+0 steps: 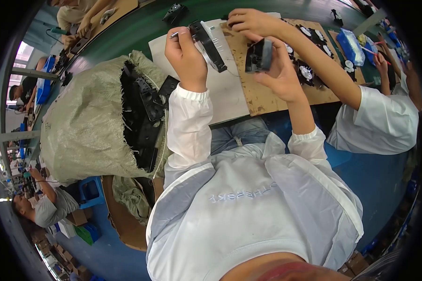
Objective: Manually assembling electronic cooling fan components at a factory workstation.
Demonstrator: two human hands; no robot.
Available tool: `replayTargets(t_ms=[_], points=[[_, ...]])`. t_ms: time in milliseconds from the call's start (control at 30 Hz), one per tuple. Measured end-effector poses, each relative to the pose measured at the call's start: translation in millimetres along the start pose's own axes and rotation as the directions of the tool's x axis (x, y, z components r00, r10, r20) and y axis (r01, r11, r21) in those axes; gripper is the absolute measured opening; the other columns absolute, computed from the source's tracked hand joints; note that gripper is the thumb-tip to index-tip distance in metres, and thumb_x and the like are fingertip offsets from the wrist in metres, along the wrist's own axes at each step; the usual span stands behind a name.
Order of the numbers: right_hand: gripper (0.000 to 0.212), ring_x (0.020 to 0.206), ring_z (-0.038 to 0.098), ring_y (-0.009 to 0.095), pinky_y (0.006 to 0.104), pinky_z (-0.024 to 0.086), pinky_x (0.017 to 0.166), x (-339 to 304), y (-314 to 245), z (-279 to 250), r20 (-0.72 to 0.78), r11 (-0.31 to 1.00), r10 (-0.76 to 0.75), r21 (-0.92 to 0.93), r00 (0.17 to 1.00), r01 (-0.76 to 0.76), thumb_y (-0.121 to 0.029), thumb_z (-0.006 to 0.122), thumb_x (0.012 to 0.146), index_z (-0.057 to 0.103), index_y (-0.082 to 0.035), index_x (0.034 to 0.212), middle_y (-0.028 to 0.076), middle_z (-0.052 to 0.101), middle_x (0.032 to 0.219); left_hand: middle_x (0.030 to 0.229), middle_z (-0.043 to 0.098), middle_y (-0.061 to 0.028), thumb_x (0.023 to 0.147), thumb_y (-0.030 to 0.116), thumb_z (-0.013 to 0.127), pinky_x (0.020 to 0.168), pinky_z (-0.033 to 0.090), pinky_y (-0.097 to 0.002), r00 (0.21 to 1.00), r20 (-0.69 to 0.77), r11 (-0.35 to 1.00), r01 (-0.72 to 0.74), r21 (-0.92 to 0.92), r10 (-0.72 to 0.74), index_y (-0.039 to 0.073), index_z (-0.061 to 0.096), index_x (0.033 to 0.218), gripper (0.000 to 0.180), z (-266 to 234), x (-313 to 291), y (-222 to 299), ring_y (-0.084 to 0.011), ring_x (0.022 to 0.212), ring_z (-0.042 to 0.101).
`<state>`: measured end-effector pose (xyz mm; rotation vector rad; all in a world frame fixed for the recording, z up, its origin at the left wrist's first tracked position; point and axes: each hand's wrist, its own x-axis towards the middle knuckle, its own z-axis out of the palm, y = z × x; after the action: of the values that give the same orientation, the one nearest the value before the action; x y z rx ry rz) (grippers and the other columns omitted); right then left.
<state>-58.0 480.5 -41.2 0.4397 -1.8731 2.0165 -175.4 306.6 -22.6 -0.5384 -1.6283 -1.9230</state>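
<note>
My left hand [186, 58] is closed on a long black plastic part [211, 49] with white pieces along its side, held tilted above the worktop. A short metallic rod [174, 34] pokes out by the thumb; its kind is unclear. In my right hand [281, 70] is a boxy black plastic housing [259, 56], gripped between thumb and fingers. The two parts are apart from each other. Under them lie a pale sheet [229, 96] and a brown board [260, 100].
A large woven sack [86, 122] full of black plastic parts [147, 100] stands at my left, by a cardboard box [119, 225]. A co-worker's arm [321, 58] reaches across from the right, over black-and-white assemblies [306, 72]. Behind runs a green belt [143, 30] carrying a black part [175, 14].
</note>
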Motion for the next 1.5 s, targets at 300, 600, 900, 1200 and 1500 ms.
replayTargets(t_ms=[300, 600, 900, 1200, 1500], points=[[0.072, 0.120, 0.055, 0.027, 0.0390, 0.049, 0.099, 11, 4, 40, -0.050, 0.963, -0.198, -0.193, 0.979, 0.186, 0.014, 0.066, 0.077, 0.028, -0.013, 0.132, 0.013, 0.036, 0.153, 0.084, 0.062, -0.0060, 0.097, 0.014, 0.050, 0.069, 0.043, -0.0237, 0.933, 0.019, 0.872, 0.344, -0.349, -0.360, 0.001, 0.061, 0.092, 0.018, -13, -4, 43, -0.0124, 0.072, 0.051], [0.060, 0.130, 0.049, 0.035, 0.0430, 0.050, 0.098, 10, 1, 45, -0.063, 0.989, -0.023, 0.144, 0.998, 0.032, 0.006, 0.065, 0.083, 0.031, -0.015, 0.128, 0.014, 0.021, 0.159, 0.086, 0.065, -0.0088, 0.097, 0.014, 0.048, 0.072, 0.044, -0.0238, 0.960, 0.057, 0.930, 0.281, -0.237, -0.275, 0.000, 0.061, 0.093, 0.019, -20, -3, 58, -0.0142, 0.074, 0.053], [0.025, 0.136, 0.040, 0.031, 0.0259, 0.046, 0.091, 18, -10, 69, -0.110, 0.949, -0.059, 0.304, 0.992, 0.090, -0.025, 0.056, 0.092, 0.041, -0.015, 0.109, 0.016, 0.018, 0.161, 0.084, 0.066, -0.0103, 0.095, 0.015, 0.049, 0.072, 0.045, -0.0259, 0.962, 0.035, 0.956, 0.272, -0.109, -0.269, -0.002, 0.061, 0.091, 0.021, -12, -10, 53, -0.0163, 0.074, 0.055], [0.020, 0.134, 0.038, 0.024, 0.0191, 0.041, 0.079, 24, -11, 80, -0.132, 0.947, -0.194, 0.234, 0.972, 0.221, -0.029, 0.049, 0.095, 0.040, -0.015, 0.106, 0.017, 0.019, 0.161, 0.083, 0.066, -0.0105, 0.095, 0.017, 0.050, 0.073, 0.045, -0.0268, 0.960, 0.063, 0.956, 0.279, -0.091, -0.274, -0.002, 0.061, 0.089, 0.023, -8, -14, 51, -0.0174, 0.074, 0.055], [0.020, 0.133, 0.039, 0.023, 0.0190, 0.041, 0.079, 22, -10, 76, -0.111, 0.954, -0.192, 0.213, 0.975, 0.212, -0.028, 0.049, 0.095, 0.040, -0.015, 0.106, 0.016, 0.018, 0.161, 0.082, 0.062, -0.0061, 0.096, 0.017, 0.050, 0.070, 0.043, -0.0242, 0.961, 0.061, 0.957, 0.275, -0.090, -0.270, -0.003, 0.063, 0.091, 0.025, -5, -15, 51, -0.0135, 0.073, 0.051]])
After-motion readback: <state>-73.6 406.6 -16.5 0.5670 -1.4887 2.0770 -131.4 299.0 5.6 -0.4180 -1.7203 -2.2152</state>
